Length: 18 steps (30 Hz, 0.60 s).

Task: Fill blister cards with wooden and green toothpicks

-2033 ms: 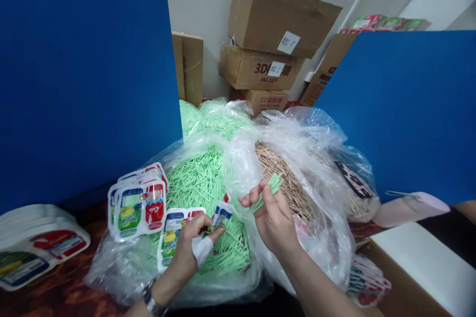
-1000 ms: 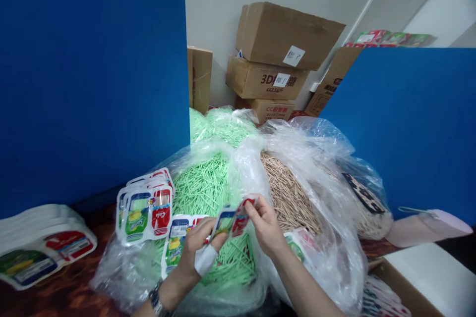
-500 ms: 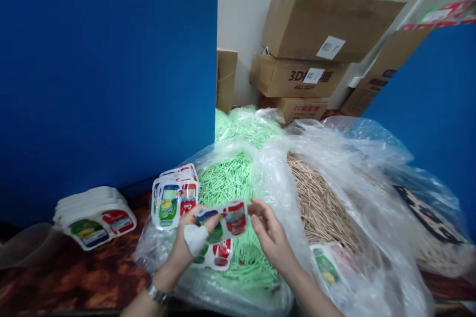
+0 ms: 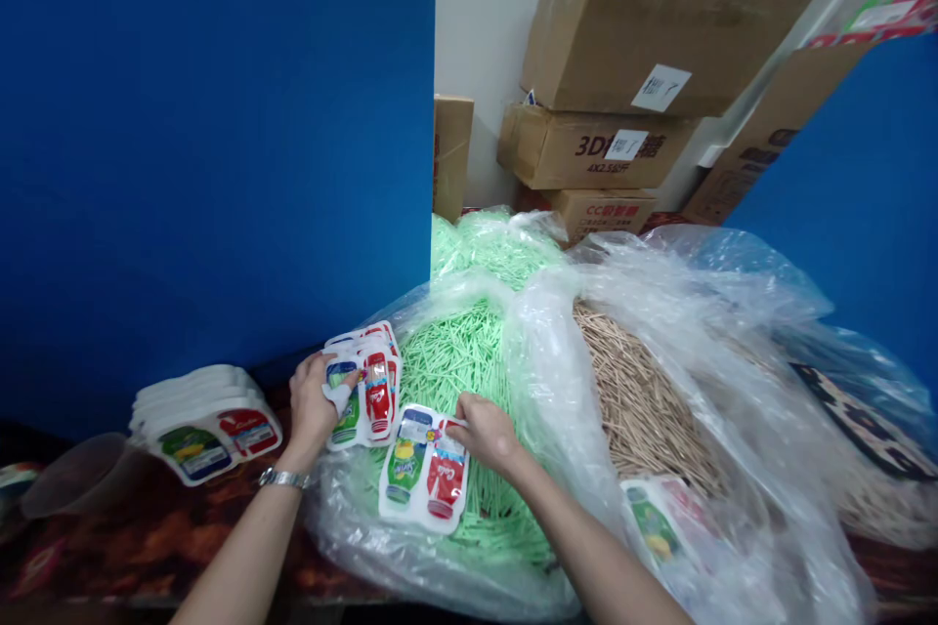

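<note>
My left hand (image 4: 315,398), with a white bandage on the thumb, rests on a stack of printed pouches (image 4: 368,381) leaning on the green sticks; its thumb presses the top pouch. My right hand (image 4: 484,430) is closed in a pinch at the upper right corner of another printed pouch (image 4: 423,469) lying flat on the green sticks (image 4: 454,361). That pouch shows a green bottle and a red bottle. Both piles sit in an open clear plastic bag (image 4: 528,332).
A second bag section holds brown sticks (image 4: 630,400). A further stack of pouches (image 4: 209,420) lies on the dark table at left. Blue partitions (image 4: 212,146) stand left and right. Cardboard boxes (image 4: 622,88) are stacked behind. A loose pouch (image 4: 652,522) lies under plastic.
The pouch held up between both hands has gone down. My left hand moved left onto the leaning stack. My right hand lowered to the pouch lying on the green sticks. The view swung left.
</note>
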Available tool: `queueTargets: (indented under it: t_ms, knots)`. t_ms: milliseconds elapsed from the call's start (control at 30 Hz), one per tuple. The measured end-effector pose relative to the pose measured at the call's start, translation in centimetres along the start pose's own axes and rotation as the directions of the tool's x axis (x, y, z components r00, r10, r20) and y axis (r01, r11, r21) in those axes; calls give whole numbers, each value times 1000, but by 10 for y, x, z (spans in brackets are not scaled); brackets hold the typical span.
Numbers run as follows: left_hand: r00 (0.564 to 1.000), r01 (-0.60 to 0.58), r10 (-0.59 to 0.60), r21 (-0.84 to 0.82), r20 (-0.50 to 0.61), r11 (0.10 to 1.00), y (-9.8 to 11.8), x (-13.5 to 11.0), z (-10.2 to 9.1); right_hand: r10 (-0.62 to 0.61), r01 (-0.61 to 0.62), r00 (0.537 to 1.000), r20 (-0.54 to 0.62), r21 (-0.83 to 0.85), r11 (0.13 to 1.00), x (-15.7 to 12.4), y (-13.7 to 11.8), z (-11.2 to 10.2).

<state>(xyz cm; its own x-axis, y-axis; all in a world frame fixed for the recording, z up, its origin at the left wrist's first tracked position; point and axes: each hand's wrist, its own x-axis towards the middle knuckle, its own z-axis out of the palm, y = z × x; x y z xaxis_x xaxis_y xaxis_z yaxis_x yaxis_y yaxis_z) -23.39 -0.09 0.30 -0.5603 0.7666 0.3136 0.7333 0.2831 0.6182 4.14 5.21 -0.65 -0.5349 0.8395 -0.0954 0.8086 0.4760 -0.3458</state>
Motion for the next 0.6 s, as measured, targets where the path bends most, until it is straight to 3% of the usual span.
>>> queueTargets:
  t_ms: [233,300,400,500,533,600]
  knots:
    - [998,-67,64,187,21,980,-2,-12,5,14,-10,997,-79,53,999,-5,10,-15]
    - [993,-103,113,221,-33,970,4,-23,0,22,-15,994,-103,70,997,-12,13,-25]
    - [967,-237,243,69,-80,969,29,-52,-6,25,22,982,-189,240,971,-29,16,-44]
    - [912,-276,338,-261,231,925,65,-90,-1,-1,121,972,-236,495,860,-49,13,-62]
    - [881,-242,356,-350,311,905,77,-101,3,-16,143,974,-225,558,817,-55,10,-67]
    - [868,-88,304,-480,393,873,97,-118,15,-47,154,984,-174,678,718,-65,4,-72]
